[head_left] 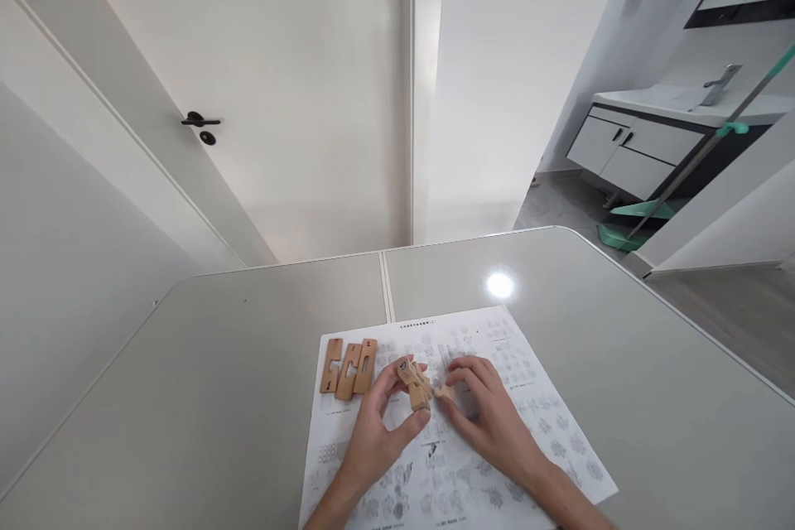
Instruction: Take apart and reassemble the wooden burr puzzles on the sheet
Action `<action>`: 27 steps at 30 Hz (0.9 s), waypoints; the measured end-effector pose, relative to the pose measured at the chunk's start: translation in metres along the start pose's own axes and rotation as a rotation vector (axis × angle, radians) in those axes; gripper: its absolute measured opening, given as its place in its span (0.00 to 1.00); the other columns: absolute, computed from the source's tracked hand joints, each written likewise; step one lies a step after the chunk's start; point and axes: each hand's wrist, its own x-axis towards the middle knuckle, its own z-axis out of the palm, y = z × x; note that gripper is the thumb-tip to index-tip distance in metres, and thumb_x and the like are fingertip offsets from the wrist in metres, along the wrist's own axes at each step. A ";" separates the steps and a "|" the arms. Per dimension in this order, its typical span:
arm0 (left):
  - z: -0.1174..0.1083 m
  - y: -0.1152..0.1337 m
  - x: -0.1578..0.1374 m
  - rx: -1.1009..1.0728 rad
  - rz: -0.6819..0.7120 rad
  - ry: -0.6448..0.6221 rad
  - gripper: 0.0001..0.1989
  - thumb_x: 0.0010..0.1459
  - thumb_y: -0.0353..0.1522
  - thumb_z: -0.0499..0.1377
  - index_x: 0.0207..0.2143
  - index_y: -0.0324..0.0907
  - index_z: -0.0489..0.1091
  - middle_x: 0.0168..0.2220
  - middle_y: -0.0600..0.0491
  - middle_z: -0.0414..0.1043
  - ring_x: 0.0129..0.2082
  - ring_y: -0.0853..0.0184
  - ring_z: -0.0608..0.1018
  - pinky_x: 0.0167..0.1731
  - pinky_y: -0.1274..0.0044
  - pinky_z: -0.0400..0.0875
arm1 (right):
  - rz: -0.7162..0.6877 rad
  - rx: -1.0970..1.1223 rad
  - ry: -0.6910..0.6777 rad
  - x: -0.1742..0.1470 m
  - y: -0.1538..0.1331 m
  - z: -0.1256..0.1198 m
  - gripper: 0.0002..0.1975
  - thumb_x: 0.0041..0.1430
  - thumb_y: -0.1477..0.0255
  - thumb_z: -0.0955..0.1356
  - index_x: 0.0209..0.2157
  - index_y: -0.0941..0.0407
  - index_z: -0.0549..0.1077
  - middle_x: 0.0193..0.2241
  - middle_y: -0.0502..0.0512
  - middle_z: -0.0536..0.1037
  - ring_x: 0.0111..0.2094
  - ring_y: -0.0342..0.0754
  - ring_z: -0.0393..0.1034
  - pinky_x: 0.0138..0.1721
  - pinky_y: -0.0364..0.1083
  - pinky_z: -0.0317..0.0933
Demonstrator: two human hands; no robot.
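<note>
- Pale-brown wooden block assembly of crossed bars (417,392): between the two hands, above the sheet, in the grip of the left hand.
- Left hand (376,429): closed on the assembly, thumb at its near end, fingers at its far end.
- Right hand (488,407): narrow, thumb and fingers about a small pale wooden piece (445,391), just beside the assembly's right side; whether the two touch cannot be told.
- Orientation: long axis of the assembly running away from the person, far end leaning left and bearing a dark mark.
- Three flat brown wooden plates with cut-outs (349,371): left of the left hand, long axes likewise pointing away.
- White printed paper sheet (540,397): beneath plates and hands, on the grey surface (248,397).
</note>
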 end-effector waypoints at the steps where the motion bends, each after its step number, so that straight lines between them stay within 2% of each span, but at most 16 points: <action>1: 0.000 0.000 0.000 0.008 0.004 -0.004 0.33 0.60 0.40 0.66 0.65 0.47 0.62 0.61 0.44 0.71 0.59 0.52 0.73 0.62 0.60 0.64 | -0.005 0.002 -0.007 0.000 0.000 0.000 0.10 0.64 0.72 0.67 0.46 0.49 0.68 0.50 0.59 0.71 0.55 0.60 0.66 0.54 0.61 0.68; 5: 0.001 0.000 0.000 0.099 0.028 -0.038 0.30 0.63 0.39 0.62 0.66 0.48 0.61 0.60 0.45 0.71 0.58 0.54 0.74 0.60 0.61 0.66 | -0.030 0.057 -0.065 -0.004 -0.003 -0.003 0.35 0.59 0.73 0.70 0.65 0.47 0.55 0.62 0.62 0.61 0.64 0.61 0.58 0.60 0.61 0.64; 9: 0.007 0.003 -0.005 0.248 0.109 -0.099 0.28 0.60 0.36 0.64 0.62 0.50 0.65 0.57 0.48 0.73 0.55 0.55 0.73 0.58 0.64 0.68 | -0.095 0.071 -0.127 -0.009 -0.005 -0.004 0.46 0.55 0.76 0.73 0.68 0.41 0.49 0.68 0.59 0.49 0.67 0.63 0.52 0.59 0.61 0.66; 14: 0.014 0.006 -0.009 0.325 0.180 -0.178 0.22 0.58 0.38 0.65 0.55 0.48 0.69 0.47 0.49 0.75 0.45 0.59 0.75 0.49 0.68 0.72 | -0.137 0.049 -0.166 -0.010 -0.008 -0.006 0.46 0.54 0.82 0.72 0.67 0.39 0.54 0.68 0.59 0.46 0.68 0.65 0.51 0.55 0.59 0.71; 19: 0.013 0.003 -0.007 0.313 0.189 -0.199 0.20 0.56 0.39 0.66 0.50 0.46 0.71 0.41 0.51 0.74 0.39 0.61 0.74 0.42 0.71 0.71 | -0.164 0.073 -0.133 -0.009 -0.010 -0.008 0.40 0.55 0.82 0.72 0.65 0.41 0.59 0.64 0.61 0.52 0.66 0.64 0.53 0.57 0.60 0.69; 22: 0.010 0.003 -0.006 0.274 0.205 -0.210 0.19 0.56 0.37 0.66 0.49 0.45 0.72 0.41 0.51 0.74 0.39 0.62 0.75 0.42 0.72 0.72 | -0.178 0.101 -0.122 -0.009 -0.010 -0.008 0.38 0.54 0.82 0.72 0.63 0.44 0.62 0.62 0.61 0.53 0.64 0.62 0.56 0.57 0.58 0.68; 27: 0.003 0.002 -0.005 0.229 0.227 -0.231 0.22 0.56 0.34 0.65 0.54 0.48 0.72 0.49 0.49 0.75 0.48 0.58 0.76 0.50 0.69 0.71 | -0.170 0.132 -0.101 -0.010 -0.009 -0.007 0.38 0.50 0.83 0.71 0.61 0.45 0.64 0.60 0.60 0.55 0.61 0.60 0.59 0.57 0.57 0.67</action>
